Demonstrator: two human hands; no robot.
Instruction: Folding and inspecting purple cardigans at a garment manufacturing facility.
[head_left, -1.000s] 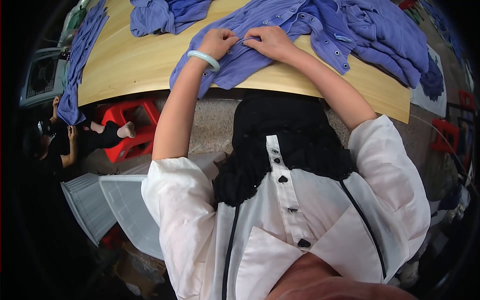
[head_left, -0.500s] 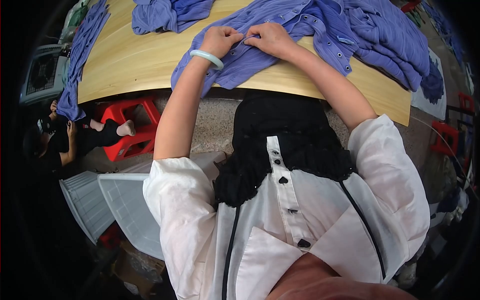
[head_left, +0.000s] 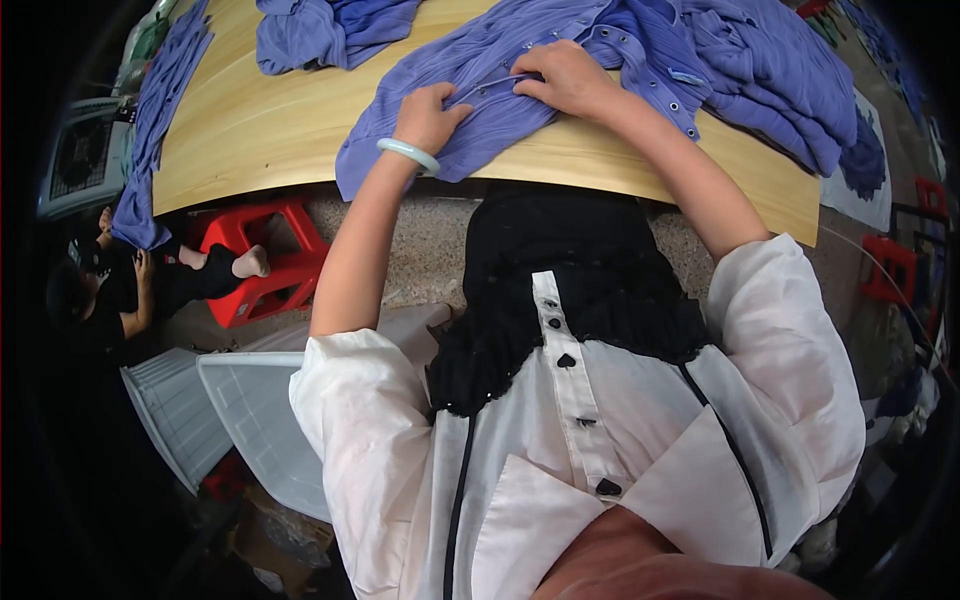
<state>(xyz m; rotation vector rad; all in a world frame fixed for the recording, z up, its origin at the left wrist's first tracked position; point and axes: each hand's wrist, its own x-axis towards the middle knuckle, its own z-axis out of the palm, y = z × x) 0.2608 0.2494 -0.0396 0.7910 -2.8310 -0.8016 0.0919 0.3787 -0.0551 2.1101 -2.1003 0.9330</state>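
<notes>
A purple-blue ribbed garment (head_left: 410,85) with metal-ringed snaps along its edge lies before me on the wooden table (head_left: 270,130). My left hand (head_left: 430,122), a pale bangle (head_left: 408,155) at its wrist, rests on the cloth with thumb and fingers apart. To its right, my right hand (head_left: 572,82) has its thumb and forefinger curled around a fold of the same garment. A raised strip of cloth runs between both hands. The exact grip of the right fingertips is partly hidden.
More purple-blue garments lie heaped at the right (head_left: 770,85) and back left (head_left: 330,30). A person in black (head_left: 120,290) is at the left, close to a red stool (head_left: 262,262). Pale plastic bins (head_left: 265,400) stand below the table's left side.
My hands have moved apart, the left one slightly left and down, the right one a little right. My left thumb and fingers have opened from a pinch on the cloth.
</notes>
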